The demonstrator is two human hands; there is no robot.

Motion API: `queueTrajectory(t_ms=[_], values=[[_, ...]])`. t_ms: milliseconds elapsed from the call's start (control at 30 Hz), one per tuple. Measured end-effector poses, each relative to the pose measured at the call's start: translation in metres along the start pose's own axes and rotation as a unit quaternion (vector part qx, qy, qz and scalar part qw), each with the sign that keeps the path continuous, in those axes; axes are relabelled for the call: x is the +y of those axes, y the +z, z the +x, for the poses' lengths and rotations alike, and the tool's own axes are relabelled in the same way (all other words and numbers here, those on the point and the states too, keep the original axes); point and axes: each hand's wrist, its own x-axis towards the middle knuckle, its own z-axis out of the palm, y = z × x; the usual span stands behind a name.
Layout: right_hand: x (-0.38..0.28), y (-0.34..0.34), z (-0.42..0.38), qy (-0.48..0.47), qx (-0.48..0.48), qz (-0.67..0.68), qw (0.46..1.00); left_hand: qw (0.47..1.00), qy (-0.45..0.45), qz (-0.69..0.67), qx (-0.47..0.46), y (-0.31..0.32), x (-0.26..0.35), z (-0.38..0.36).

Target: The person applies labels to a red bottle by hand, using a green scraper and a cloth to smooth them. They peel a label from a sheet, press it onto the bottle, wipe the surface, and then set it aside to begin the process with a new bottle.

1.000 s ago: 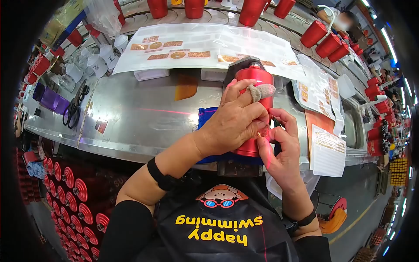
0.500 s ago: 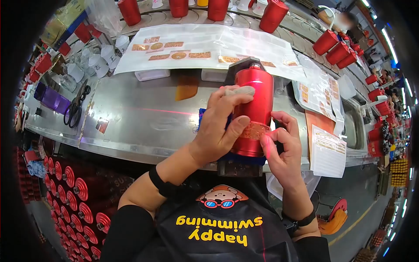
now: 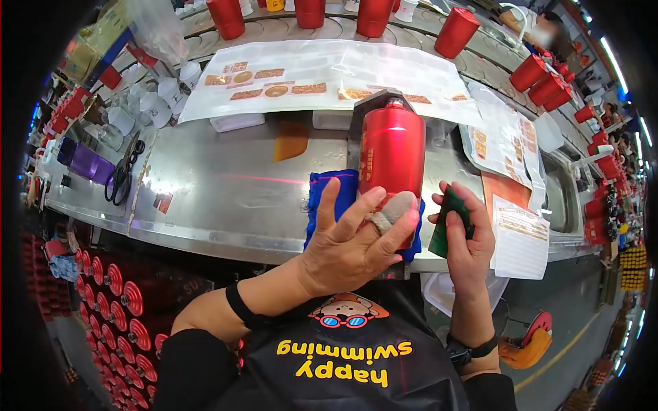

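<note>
A shiny red bottle [image 3: 392, 147] lies on a dark holder [image 3: 380, 100], neck pointing away from me, with small gold lettering on its left side. My left hand [image 3: 353, 236] is open, fingers spread over the bottle's near end; a beige cloth cover [image 3: 396, 211] wraps one finger. The hand hides that end of the bottle. Just right of the bottle, my right hand [image 3: 469, 233] is closed on a thin dark green sheet [image 3: 450, 222], pinched between thumb and fingers. A blue cloth [image 3: 329, 198] lies under and beside the bottle.
Behind the bottle spreads a white sheet [image 3: 315, 55] with gold decals. More decal sheets [image 3: 504, 144] lie at right, before a sink [image 3: 561, 198]. Scissors [image 3: 123, 171] and a purple bottle [image 3: 89, 161] stand left. Red bottles [image 3: 458, 33] line the conveyor; a person [image 3: 541, 31] is beyond.
My left hand has slid down toward the bottle's near end. My right hand has moved right, off the bottle, and now shows the green sheet. Gold lettering now shows on the bottle's left side.
</note>
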Motion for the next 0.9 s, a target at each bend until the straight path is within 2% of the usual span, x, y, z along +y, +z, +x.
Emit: queueTrajectory(t_ms=[100, 133, 233, 267, 367, 400, 433, 500, 567, 600, 700, 733, 833, 867, 900], values=[[-0.009, -0.002, -0.001, 0.057, 0.019, 0.034, 0.998, 0.999, 0.039, 0.037, 0.002, 0.007, 0.005, 0.007], [-0.01, -0.006, 0.0, 0.061, 0.033, -0.027, 0.997, 0.998, 0.044, 0.05, 0.018, 0.012, 0.008, 0.011], [-0.008, -0.014, 0.003, 0.001, 0.046, -0.112, 0.993, 0.998, 0.063, 0.027, 0.005, 0.017, 0.012, 0.016], [-0.004, -0.017, 0.009, -0.042, 0.055, -0.167, 0.983, 0.997, 0.067, -0.005, 0.032, 0.018, 0.012, 0.017], [-0.027, -0.01, 0.016, 0.021, -0.004, -0.114, 0.993, 0.985, 0.048, -0.148, 0.073, 0.012, 0.002, -0.006], [-0.028, -0.005, 0.02, -0.014, -0.03, -0.096, 0.995, 0.986, 0.01, -0.138, 0.092, 0.012, 0.001, -0.012], [-0.029, -0.003, 0.022, 0.028, -0.089, -0.061, 0.994, 0.982, -0.037, -0.159, 0.094, 0.01, -0.002, -0.019], [-0.025, 0.004, 0.034, -0.007, -0.151, -0.14, 0.978, 0.977, -0.083, -0.175, 0.094, 0.007, -0.006, -0.026], [-0.016, 0.01, 0.043, -0.077, -0.037, -0.17, 0.982, 0.975, -0.102, -0.177, 0.081, 0.006, -0.007, -0.031], [-0.015, 0.008, 0.05, -0.242, -0.005, -0.291, 0.926, 0.974, -0.112, -0.179, 0.076, 0.006, -0.007, -0.033], [-0.034, 0.009, 0.026, -0.392, -0.158, -0.344, 0.838, 0.98, -0.108, -0.158, 0.053, 0.004, -0.008, -0.034], [-0.04, 0.008, 0.018, -0.375, -0.217, -0.315, 0.844, 0.98, -0.112, -0.157, 0.052, 0.005, -0.009, -0.032], [-0.047, 0.001, 0.026, -0.279, -0.276, -0.195, 0.899, 0.98, -0.128, -0.146, 0.044, 0.006, -0.008, -0.032], [-0.039, 0.005, 0.03, -0.287, -0.203, -0.201, 0.914, 0.981, -0.127, -0.141, 0.043, 0.007, -0.007, -0.03], [-0.036, 0.004, 0.036, -0.307, -0.162, -0.263, 0.9, 0.982, -0.127, -0.136, 0.043, 0.008, -0.007, -0.029]])
